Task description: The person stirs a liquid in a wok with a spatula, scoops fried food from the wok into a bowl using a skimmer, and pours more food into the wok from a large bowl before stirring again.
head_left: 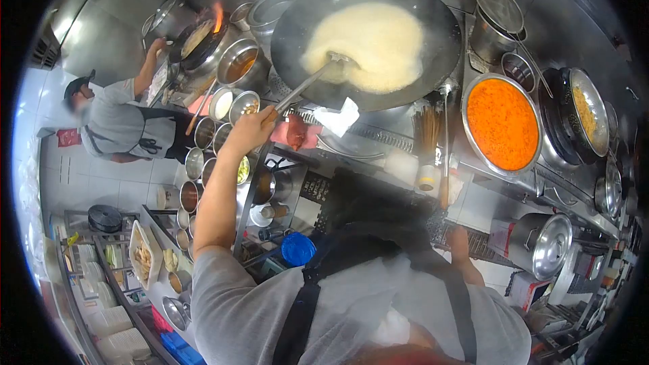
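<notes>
My left hand (pixel 253 128) is closed around the wooden end of a long metal ladle (pixel 302 89). The ladle's head rests at the edge of a pale yellow, foamy liquid (pixel 368 44) inside a large steaming wok (pixel 436 40). Low on the right, my right hand (pixel 459 242) hangs near my body, blurred, its fingers not clear. Just above it is the wooden handle (pixel 444 192) of another utensil, apparently apart from it. A white cloth (pixel 337 116) and a reddish-brown object (pixel 295 131) lie by the wok's near edge.
A pan of orange food (pixel 502 124) stands right of the wok, with a strainer (pixel 499 8) behind it. A bamboo brush (pixel 427 142) is near the front. Metal containers (pixel 195 163) line the left. A co-worker (pixel 120 115) stands far left by a flaming pan (pixel 196 40).
</notes>
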`<state>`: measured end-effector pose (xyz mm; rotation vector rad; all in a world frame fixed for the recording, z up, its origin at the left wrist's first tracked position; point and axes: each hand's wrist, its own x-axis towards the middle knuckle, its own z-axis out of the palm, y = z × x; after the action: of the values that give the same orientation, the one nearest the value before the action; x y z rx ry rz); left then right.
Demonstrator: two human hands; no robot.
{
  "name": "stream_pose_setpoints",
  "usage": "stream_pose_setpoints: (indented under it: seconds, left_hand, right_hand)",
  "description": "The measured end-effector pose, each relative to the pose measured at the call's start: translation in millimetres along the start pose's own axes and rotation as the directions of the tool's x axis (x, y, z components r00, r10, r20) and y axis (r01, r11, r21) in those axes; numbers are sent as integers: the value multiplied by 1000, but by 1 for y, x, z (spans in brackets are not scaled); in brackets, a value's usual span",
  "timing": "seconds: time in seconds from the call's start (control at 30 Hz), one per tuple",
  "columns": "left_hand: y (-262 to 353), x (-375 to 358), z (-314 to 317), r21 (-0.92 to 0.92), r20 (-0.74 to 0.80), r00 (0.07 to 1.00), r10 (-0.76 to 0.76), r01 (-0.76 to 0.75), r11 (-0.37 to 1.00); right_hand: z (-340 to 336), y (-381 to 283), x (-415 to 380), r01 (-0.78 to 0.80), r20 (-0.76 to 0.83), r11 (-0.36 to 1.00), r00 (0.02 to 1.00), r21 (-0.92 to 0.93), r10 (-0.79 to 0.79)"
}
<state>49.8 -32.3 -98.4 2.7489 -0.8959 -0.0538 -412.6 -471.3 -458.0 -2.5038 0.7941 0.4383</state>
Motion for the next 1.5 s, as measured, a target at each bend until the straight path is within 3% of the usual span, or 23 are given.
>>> stream_pose_setpoints:
  seconds: [0.03, 0.07, 0.2, 0.37, 0.53, 0.6, 0.67, 0.83, 0.9, 0.93, 0.97, 1.03, 1.07, 1.1, 1.17, 1.2, 1.23, 1.27, 1.3, 1.37, 1.43, 1.47, 1.5]
  left_hand:
    - [-5, 9, 11, 25, -31, 1000, -4, 5, 1000]
    - [7, 20, 10, 21, 50, 994, -95, 94, 995]
    - [5, 62, 39, 10, -18, 999, -49, 50, 999]
    - [9, 116, 59, 11, -40, 998, -50, 51, 999]
    - [20, 161, 68, 62, -58, 997, -59, 63, 996]
    - [22, 175, 66, 83, -78, 996, -36, 43, 996]
    - [36, 187, 64, 75, -87, 991, -102, 109, 991]
    - [47, 209, 65, -15, -113, 982, -153, 152, 988]
    - [35, 208, 55, -21, -141, 986, -86, 84, 996]
    - [35, 196, 43, -13, -172, 984, -45, 44, 999]
    - [32, 182, 29, -7, -178, 983, -45, 44, 999]
    - [35, 142, -14, -448, 144, 939, -313, 343, 826]
    - [29, 123, -31, -584, 185, 941, -283, 336, 739]
    - [23, 103, -46, -705, 219, 944, -247, 328, 629]
    - [17, 67, -61, -808, 146, 910, -389, 337, 484]
    - [15, 47, -74, -807, 186, 909, -372, 357, 470]
    - [13, 28, -87, -805, 228, 907, -354, 380, 455]
    - [11, 10, -97, -804, 228, 902, -368, 387, 451]
    - [9, -6, -104, -743, 225, 905, -362, 400, 537]
    - [9, -35, -113, -654, 237, 904, -355, 419, 630]
    - [14, -55, -125, -526, 262, 888, -379, 461, 715]
    - [8, -63, -119, -527, 266, 884, -385, 467, 710]
    - [0, -71, -109, -419, 123, 952, -281, 306, 855]
  right_hand:
    - [-18, -17, -6, -70, -3, 995, 998, 67, 70]
    - [-28, -25, -11, -139, -1, 981, 990, 134, 141]
    - [-15, -3, -18, -230, 35, 964, 973, 131, 227]
    - [7, 16, -32, -327, 23, 899, 942, 290, 335]
    - [7, 17, -38, -397, 67, 893, 917, 214, 392]
    - [11, 18, -37, -396, 82, 893, 918, 214, 387]
    - [27, 35, -30, -233, 114, 972, 967, 40, 228]
    - [3, 13, -27, -305, 25, 939, 952, 158, 305]
    - [22, 27, -19, -114, 17, 990, 993, -77, 116]
    - [22, 23, -19, -310, 53, 930, 951, 198, 306]
    - [22, 22, -22, -304, 51, 931, 953, 202, 300]
    - [27, 22, -33, -55, -54, 998, 997, 15, 56]
    - [31, 14, -44, -14, -277, 1000, 961, -3, 13]
    - [32, 12, -43, -2, -277, 1000, 961, -1, 2]
    - [44, 25, -34, -145, 2, 982, 989, 121, 146]
    - [55, 34, -32, 37, -130, 998, 991, -45, -42]
    - [54, 32, -29, 49, -123, 998, 991, -48, -54]
    - [51, 30, -24, 124, -115, 983, 983, -137, -140]
    - [48, 29, -20, 196, -98, 955, 970, -224, -222]
    - [43, 28, -11, 181, -102, 965, 974, -191, -203]
    - [-7, -13, -19, 36, -99, 995, 995, 95, -27]
    - [4, -3, 4, -64, 98, 996, 993, -62, 70]
    - [-1, -9, 8, -60, 102, 996, 993, -68, 67]
